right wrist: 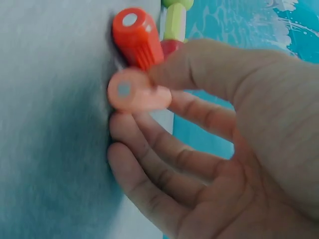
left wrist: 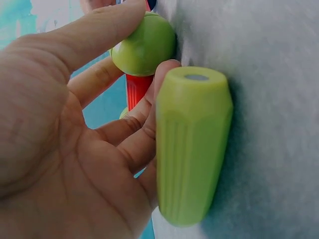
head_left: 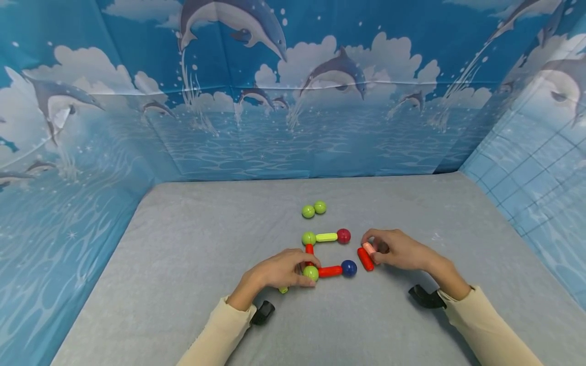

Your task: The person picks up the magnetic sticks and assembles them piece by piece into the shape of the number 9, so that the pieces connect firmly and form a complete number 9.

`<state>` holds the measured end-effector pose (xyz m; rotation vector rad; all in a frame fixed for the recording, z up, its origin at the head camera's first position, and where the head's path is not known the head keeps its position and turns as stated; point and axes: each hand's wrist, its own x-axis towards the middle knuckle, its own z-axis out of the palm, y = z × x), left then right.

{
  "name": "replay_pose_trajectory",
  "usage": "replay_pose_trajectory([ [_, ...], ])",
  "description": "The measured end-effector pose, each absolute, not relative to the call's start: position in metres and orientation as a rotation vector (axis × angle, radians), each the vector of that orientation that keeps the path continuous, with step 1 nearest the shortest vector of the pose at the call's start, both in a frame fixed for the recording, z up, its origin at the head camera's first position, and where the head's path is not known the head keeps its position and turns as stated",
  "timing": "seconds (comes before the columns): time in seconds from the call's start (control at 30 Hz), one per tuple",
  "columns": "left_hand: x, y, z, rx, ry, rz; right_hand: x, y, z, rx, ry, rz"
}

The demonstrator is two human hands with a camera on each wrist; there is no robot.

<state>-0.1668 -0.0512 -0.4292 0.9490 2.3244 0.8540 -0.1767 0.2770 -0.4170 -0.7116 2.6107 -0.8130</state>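
Note:
My left hand (head_left: 280, 269) grips a green ball (head_left: 311, 273) with its thumb and fingers. From that ball a red stick (head_left: 330, 272) leads right to a blue ball (head_left: 349, 268). Another red stick (head_left: 309, 248) runs back to a second green ball (head_left: 309, 238), joined by a yellow-green stick (head_left: 326, 237) to a dark red ball (head_left: 344, 236). A separate yellow-green stick (left wrist: 192, 154) lies beside the left fingers, mostly hidden in the head view. My right hand (head_left: 400, 249) pinches a salmon-coloured stick (right wrist: 134, 92) between thumb and fingers, right alongside a loose red stick (head_left: 365, 260).
Two more green balls, one (head_left: 308, 211) beside the other (head_left: 320, 207), sit farther back on the grey tabletop (head_left: 220, 218). Dolphin-printed blue cloth (head_left: 274, 137) hangs behind the table and along both sides.

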Motion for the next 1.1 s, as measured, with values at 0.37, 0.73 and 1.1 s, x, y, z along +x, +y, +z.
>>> replay_pose_trajectory([
  [0.37,-0.166,-0.053,-0.428,0.951,2.357,0.863,-0.177,0.257,-0.410,-0.579,2.648,-1.080],
  [0.73,-0.168,-0.052,-0.428,0.930,2.364,0.863,-0.170,0.230,-0.415,-0.399,2.555,-1.286],
  [1.1,-0.167,-0.053,-0.426,0.918,2.409,0.861,-0.174,0.220,-0.414,-0.452,2.562,-1.207],
])
